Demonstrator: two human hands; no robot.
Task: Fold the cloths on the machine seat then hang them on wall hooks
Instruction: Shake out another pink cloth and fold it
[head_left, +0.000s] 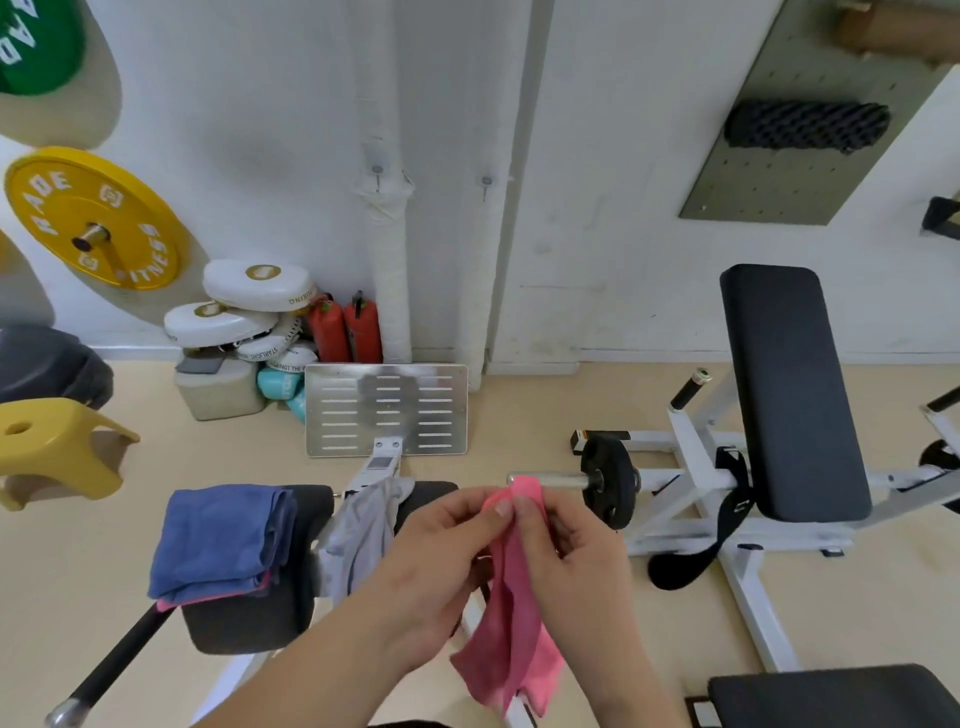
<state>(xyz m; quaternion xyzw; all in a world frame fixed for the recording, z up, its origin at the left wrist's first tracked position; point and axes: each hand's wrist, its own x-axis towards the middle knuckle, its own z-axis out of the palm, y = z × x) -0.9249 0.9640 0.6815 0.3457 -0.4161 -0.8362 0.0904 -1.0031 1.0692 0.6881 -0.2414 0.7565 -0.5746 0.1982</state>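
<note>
A pink cloth (511, 629) hangs in front of me, pinched at its top edge by my left hand (441, 551) and my right hand (566, 545), fingers close together. On the black machine seat (244, 618) to the left lies a folded blue cloth (221, 540) with a pink edge showing beneath it. A grey cloth (361, 535) drapes over the seat's middle gap. Two small wall hooks (378, 174) (486, 184) stick out of the white wall ahead, both bare.
A metal footplate (387, 410) stands past the seat. A white-framed bench with a black pad (789, 395) and a weight plate (608, 483) is on the right. A yellow stool (57, 452), boxing pads (244, 306) and red extinguishers (345, 330) sit left.
</note>
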